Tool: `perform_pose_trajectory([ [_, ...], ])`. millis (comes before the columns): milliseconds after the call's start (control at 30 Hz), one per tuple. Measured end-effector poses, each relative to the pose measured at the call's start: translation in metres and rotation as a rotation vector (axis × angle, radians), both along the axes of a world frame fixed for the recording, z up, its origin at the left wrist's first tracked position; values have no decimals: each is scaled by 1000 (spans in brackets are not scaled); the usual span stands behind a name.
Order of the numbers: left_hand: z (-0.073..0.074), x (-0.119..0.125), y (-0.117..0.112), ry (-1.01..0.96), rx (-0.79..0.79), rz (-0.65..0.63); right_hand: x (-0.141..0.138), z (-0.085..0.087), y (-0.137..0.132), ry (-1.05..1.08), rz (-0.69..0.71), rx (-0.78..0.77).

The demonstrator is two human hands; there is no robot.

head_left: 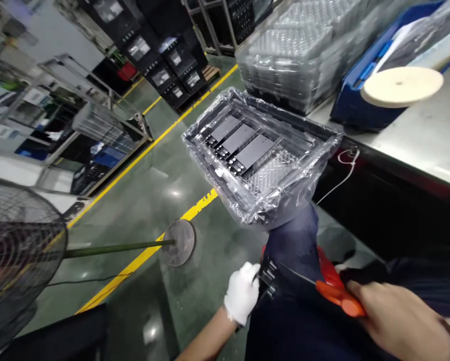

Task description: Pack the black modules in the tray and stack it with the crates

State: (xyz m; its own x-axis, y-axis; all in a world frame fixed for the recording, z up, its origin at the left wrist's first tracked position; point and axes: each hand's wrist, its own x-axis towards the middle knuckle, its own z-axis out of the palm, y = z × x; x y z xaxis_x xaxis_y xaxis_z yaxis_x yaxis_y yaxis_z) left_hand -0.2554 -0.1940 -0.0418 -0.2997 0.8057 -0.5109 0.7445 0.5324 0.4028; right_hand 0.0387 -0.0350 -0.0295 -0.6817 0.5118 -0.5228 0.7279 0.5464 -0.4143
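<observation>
My left hand (242,293) wears a white glove and pinches a small black part (269,279) against my knee. My right hand (398,321) is bare and closed around an orange-handled tool (338,293), whose thin metal tip points toward the black part. Just beyond my knee rests a black tray (303,138) lined with clear plastic film. Three dark flat panels (243,145) lie side by side in it.
A steel workbench (416,135) runs along the right with a stack of clear trays (296,50), a blue bin (356,95) and a cream disc (401,85). A standing fan (14,250) with its round base (180,243) is at left. Yellow floor lines (142,255) cross the green floor.
</observation>
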Motion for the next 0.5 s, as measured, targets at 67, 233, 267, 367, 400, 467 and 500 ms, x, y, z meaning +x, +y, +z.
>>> perform_pose_trajectory([
  [67,0,1,0,5,5,7,-18,11,7,-87,84,-47],
  [233,2,5,3,22,-5,20,-42,27,10,-114,93,-4],
  [267,2,6,3,26,-9,21,-43,27,10,-114,93,-2],
  [367,2,7,3,30,-17,27,-44,23,11,-115,90,-3],
  [400,2,7,3,29,-15,30,-43,21,13,-118,88,-6],
  [467,3,8,4,25,-11,45,-38,15,14,-126,81,-10],
  [500,4,9,5,23,-13,55,-34,12,14,-136,86,-20],
])
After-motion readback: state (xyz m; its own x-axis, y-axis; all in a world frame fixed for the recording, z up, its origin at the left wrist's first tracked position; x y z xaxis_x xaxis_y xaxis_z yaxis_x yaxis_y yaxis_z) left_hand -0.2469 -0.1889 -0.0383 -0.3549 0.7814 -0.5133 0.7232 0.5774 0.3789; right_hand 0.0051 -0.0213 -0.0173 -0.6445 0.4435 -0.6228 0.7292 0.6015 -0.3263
